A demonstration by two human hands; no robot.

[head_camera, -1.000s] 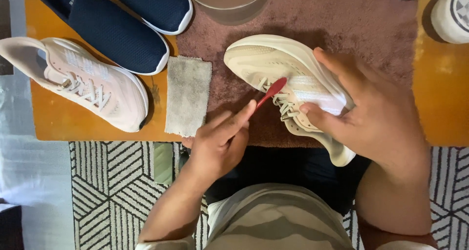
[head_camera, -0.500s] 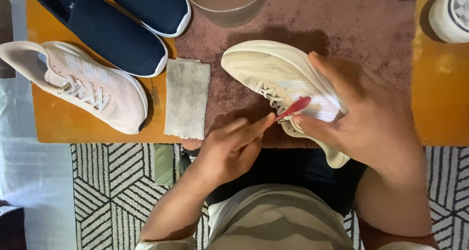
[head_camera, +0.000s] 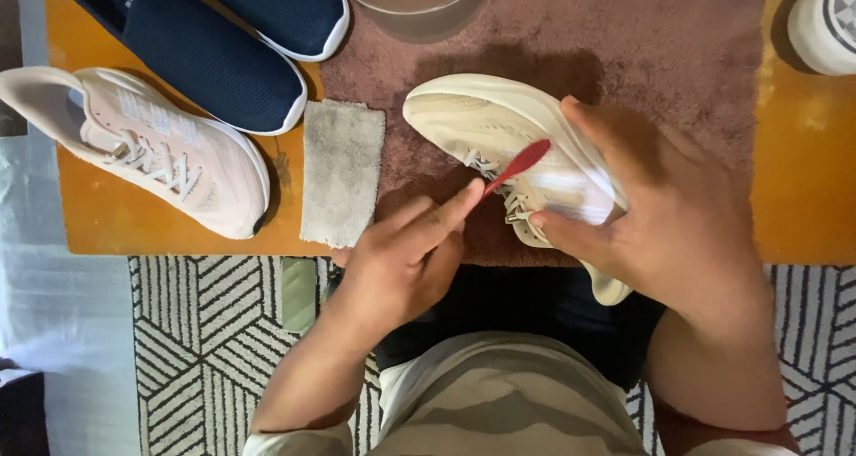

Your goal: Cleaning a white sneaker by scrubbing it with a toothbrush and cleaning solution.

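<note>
Two hands share one job at the near edge of the mat. The left hand (head_camera: 401,255) pinches a red toothbrush (head_camera: 517,166), forefinger laid along its handle, head resting by the laces of the cream sneaker (head_camera: 499,135). The right hand (head_camera: 664,215) wraps that sneaker's heel and side, tilting it on the maroon mat (head_camera: 642,73). It looks light, with a soft upper that would give under pressure, so the firmer sole and heel seem the better grip. Just left of the brush hand lies a grey cloth (head_camera: 343,171); further left, a pink sneaker (head_camera: 152,157). Beyond sit navy slip-ons (head_camera: 214,59) and a clear bowl (head_camera: 415,6), none blocking the brush.
</note>
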